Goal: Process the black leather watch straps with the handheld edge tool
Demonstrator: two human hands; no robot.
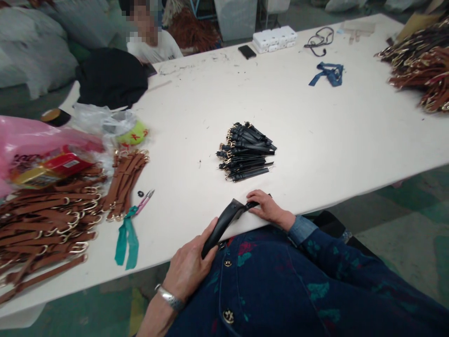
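My left hand (191, 262) is wrapped round a wide, curved black leather strap (224, 223) just over the table's front edge. At the strap's far end, my right hand (264, 205) pinches a thin black strap piece (250, 205), its fingers closed. Whether the two pieces are joined cannot be made out. Straight ahead lies a heap of short black straps (249, 152) with gold-coloured buckles, apart from both hands.
Brown buckled straps (45, 229) are piled on the left beside a pink bag (38, 145). Small snips (144, 201) lie near a teal ribbon (126, 241). White boxes (274, 38), a phone (247, 52) and a blue ribbon (329, 75) are farther back. A person (150, 42) sits across.
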